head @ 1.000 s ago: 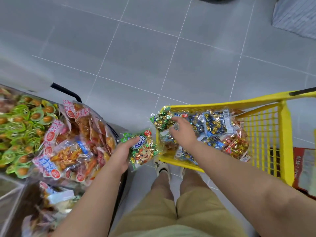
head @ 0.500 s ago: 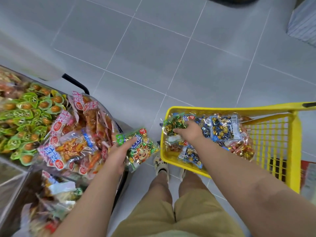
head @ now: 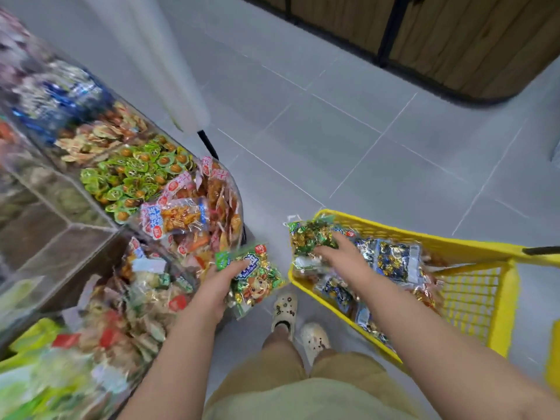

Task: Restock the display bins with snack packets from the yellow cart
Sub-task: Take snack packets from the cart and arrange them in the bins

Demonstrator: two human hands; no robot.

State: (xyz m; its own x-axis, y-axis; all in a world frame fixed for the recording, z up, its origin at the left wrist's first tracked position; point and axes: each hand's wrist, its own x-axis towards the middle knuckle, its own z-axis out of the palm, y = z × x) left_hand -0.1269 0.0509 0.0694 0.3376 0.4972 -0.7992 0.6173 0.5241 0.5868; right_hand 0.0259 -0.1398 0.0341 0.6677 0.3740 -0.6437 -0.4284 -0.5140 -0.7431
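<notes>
- Display bins [head: 69, 228]: clear-walled compartments along the left edge. The far ones are blurred, and their stock cannot be identified.
- Green packets [head: 133, 174]: one compartment is heaped to its rim. By appearance it needs no further stock.
- Red-and-white packets [head: 188, 213]: these are piled above the front wall of the next compartment and likewise look full.
- Mixed packets [head: 142, 301]: a lower compartment nearest the person, well filled. The labels are too blurred to read.
- Left hand [head: 216, 284]: the fingers are curled round the edge of one green snack packet [head: 257, 278]. It is held over the floor, just beside the red-and-white compartment and between the bins and the cart, and has not yet been placed.
- Right hand [head: 341, 257]: reaches into the near corner of the cart with its fingers spread across a green-gold packet [head: 307, 237] that stands above the rim. Whether they have closed on it cannot be told.
- Yellow cart [head: 511, 304]: at right, it holds several blue packets [head: 394, 262] and reddish ones beneath.
- Progress, as a judgement: the task is mid-way. The bins in view look largely stocked, one packet is in transit, and a fair load remains in the cart.
</notes>
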